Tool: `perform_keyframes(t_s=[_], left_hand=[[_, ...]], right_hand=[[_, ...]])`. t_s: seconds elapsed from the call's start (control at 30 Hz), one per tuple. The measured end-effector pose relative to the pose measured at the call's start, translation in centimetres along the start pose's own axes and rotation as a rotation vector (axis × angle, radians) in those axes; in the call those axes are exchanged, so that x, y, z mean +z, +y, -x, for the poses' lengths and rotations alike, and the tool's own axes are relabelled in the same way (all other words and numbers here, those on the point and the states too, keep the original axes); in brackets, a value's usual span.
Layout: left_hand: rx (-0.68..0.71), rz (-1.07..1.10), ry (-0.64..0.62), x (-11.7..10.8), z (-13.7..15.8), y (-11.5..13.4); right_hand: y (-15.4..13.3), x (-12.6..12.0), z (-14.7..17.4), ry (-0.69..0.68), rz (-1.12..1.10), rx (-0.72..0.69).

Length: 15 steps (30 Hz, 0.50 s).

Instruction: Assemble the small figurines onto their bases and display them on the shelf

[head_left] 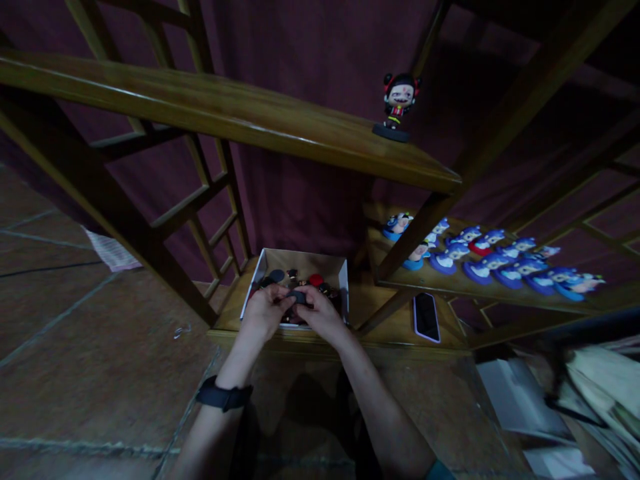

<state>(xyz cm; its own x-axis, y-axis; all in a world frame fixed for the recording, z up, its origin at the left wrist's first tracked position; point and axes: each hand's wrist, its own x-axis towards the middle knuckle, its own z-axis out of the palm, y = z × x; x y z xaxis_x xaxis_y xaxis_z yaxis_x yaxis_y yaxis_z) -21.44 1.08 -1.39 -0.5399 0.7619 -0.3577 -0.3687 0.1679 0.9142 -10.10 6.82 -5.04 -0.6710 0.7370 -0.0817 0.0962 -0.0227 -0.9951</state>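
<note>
Over the white cardboard box (305,257) on the low shelf, my left hand (265,310) and my right hand (320,310) meet. Between them they grip a small dark round base (297,297), with fingers of both hands pressed on its edges. Any figurine attached to that base is hidden by the hands. Inside the box lie several small figurines with dark hair and a red round base (316,281). A dark grey round base (277,275) rests at the box's back left.
One dark-haired figurine (399,100) stands on the upper wooden shelf (240,110). Several blue-and-white figurines (493,267) fill the right shelf. A phone (426,317) lies right of the box. Wooden uprights (420,233) frame the shelves; white boxes (523,397) sit on the floor at right.
</note>
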Motion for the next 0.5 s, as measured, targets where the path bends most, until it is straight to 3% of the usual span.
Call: perform_keyframes(t_s=[0.1,0.17,0.3,0.4,0.5], left_hand=[[0.089,-0.076,0.018,-0.5,-0.2,0.0],[0.178,-0.164,0.056,-1.0,-0.3,0.0],[0.263,-0.240,0.133,-2.0,-0.3,0.5],[0.255,-0.246,0.170,-2.3,-0.3,0.8],[0.247,-0.203,0.165,-2.2,-0.2,0.9]], right_hand=[[0.2,-1.3,-0.4,0.002,-0.035,0.008],[0.4,-2.8,-0.8,0.097,0.054,0.003],[0.6,-5.7,-1.3,0.344,0.585,0.039],[0.7,-6.6,-1.2,0.316,0.973,0.147],[0.9,-6.0,-0.9,0.228,1.127,0.238]])
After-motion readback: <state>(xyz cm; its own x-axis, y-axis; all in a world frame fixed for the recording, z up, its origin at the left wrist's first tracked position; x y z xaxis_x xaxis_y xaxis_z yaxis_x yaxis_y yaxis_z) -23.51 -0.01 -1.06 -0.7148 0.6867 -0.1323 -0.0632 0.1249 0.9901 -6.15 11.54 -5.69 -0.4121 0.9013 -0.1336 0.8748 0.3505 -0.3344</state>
